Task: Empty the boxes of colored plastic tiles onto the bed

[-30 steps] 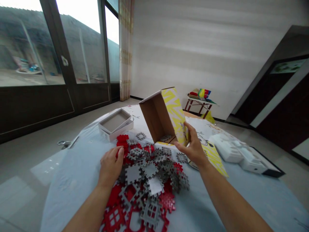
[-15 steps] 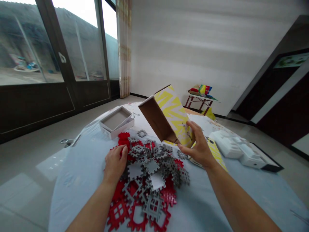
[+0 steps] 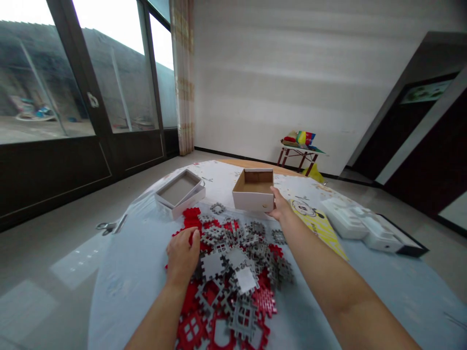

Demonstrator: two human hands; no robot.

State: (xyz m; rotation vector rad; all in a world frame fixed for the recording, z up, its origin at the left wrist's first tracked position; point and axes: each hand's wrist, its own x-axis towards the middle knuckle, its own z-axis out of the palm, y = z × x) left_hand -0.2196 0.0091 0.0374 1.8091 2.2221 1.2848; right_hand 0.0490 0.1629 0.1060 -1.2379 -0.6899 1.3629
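Note:
A heap of red and grey interlocking puzzle tiles lies on the round table covered in pale blue cloth. My left hand rests flat on the heap's left side, fingers stretched out. My right hand reaches forward and grips the near right corner of an open cardboard box, which stands upright on the table just beyond the tiles. The box's brown inside shows and looks empty.
A shallow white box with its lid sits at the back left. A yellow printed sheet lies right of my right arm, white foam packaging further right. Scissors lie at the table's left edge. A small table with toys stands by the wall.
My right hand has turned the tipped yellow-patterned box upright and set it down further back on the table. My left hand stayed on the tiles.

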